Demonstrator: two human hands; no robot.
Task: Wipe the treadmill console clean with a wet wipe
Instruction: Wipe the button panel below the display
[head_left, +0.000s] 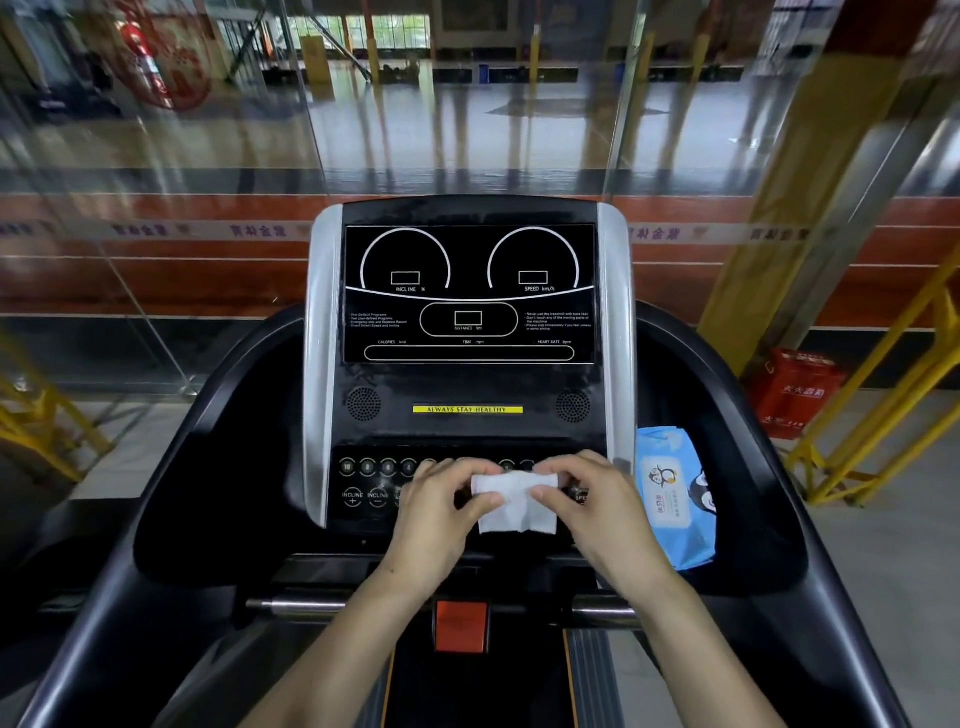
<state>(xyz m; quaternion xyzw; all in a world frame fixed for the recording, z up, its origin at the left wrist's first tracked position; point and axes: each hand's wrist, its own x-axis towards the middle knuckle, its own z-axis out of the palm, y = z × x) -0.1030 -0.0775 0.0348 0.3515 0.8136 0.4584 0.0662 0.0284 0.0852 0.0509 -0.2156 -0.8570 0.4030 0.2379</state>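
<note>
The treadmill console (467, 384) stands in front of me, black with silver side strips, a dark display panel above and a row of round buttons below. A white wet wipe (514, 501), folded, is held in front of the button row by both hands. My left hand (441, 514) pinches its left edge and my right hand (592, 509) pinches its right edge. The hands cover the middle and right buttons.
A blue pack of wet wipes (675, 499) lies in the right tray of the console. A red safety key block (461, 626) sits on the metal handlebar (296, 605) below. Glass wall ahead; yellow railings (883, 395) and a red box (797, 389) at right.
</note>
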